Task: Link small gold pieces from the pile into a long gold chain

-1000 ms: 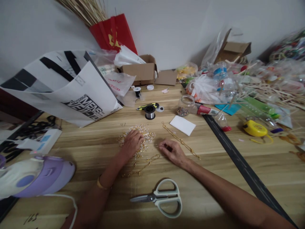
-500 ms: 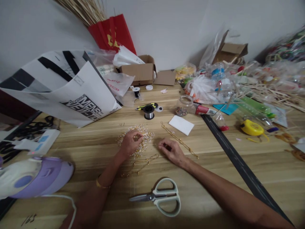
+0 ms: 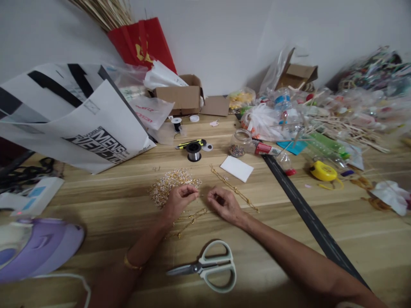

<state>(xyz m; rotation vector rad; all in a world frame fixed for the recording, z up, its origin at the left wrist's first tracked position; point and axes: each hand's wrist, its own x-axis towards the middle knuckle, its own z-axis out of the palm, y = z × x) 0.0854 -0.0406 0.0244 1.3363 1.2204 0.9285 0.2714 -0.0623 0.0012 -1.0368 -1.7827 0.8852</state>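
My left hand is closed in a pinch at the lower right edge of a pile of gold and silver beads; what its fingertips hold is too small to name. Just to its right, my right hand is closed too, thumb against fingers, its tips facing the left hand's across a small gap. Its held item cannot be made out. One gold beaded chain lies behind and right of my right hand. Another gold chain lies in front, between my forearms. Nearer me are scissors with pale handles.
Behind the hands stand a wire spool, a bead jar and a white card. A white bag and purple iron are left. A yellow tape measure and plastic clutter lie right.
My left hand has come off the bead pile towards my right hand, so the fingertips are closer together. The whole view has shifted slightly, with most things appearing further left.
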